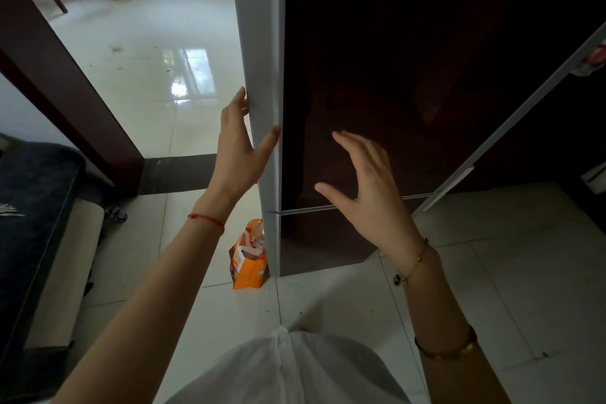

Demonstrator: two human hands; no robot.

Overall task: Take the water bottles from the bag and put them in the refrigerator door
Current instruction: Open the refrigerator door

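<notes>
Orange bag [248, 260] below L hand [238, 149]

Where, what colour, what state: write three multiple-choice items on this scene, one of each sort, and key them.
1. Where does the bag stand? A on a shelf; B on the floor at the refrigerator's corner; C inside the refrigerator.
2. What colour is the bag? A blue; B green; C orange.
3. What is the right hand doing? A held open, holding nothing; B gripping a cup; C clenched in a fist.
Key: 1 B, it sits on the floor against the refrigerator's side; 2 C, its sides are orange; 3 A, its fingers are spread before the refrigerator door.
</notes>
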